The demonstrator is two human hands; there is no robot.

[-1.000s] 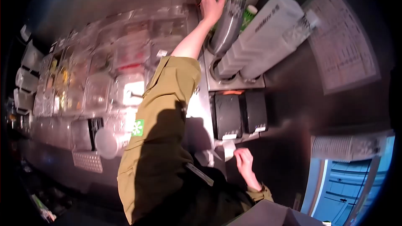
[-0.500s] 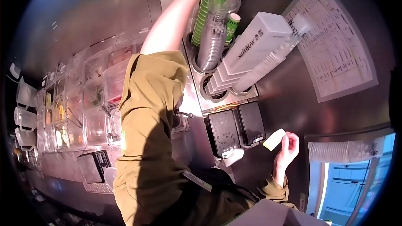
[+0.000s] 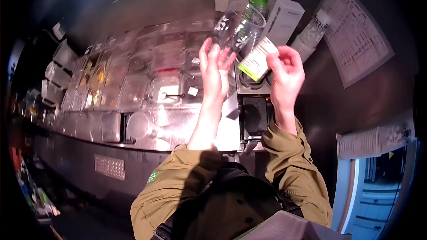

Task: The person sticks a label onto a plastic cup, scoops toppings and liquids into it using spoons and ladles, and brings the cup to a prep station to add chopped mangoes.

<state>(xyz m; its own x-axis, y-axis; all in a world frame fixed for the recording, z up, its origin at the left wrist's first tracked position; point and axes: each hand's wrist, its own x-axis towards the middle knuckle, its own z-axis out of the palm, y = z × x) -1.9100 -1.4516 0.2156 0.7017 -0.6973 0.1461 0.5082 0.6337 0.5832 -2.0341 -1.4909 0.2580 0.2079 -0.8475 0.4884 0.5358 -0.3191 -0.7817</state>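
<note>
cup: glossy plastic | label: paper | counter: shiny metal

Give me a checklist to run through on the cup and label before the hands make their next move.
1. Clear cup held in the left hand: ok.
2. Label gripped by the fingers of the right hand: ok.
3. Label's printed side facing the camera: ok.
4. Cup upright: not ok, it is tilted.
5. Label wording readable: cannot tell, print too small.
6. Label's backing peeled off: cannot tell, its back is hidden.
</note>
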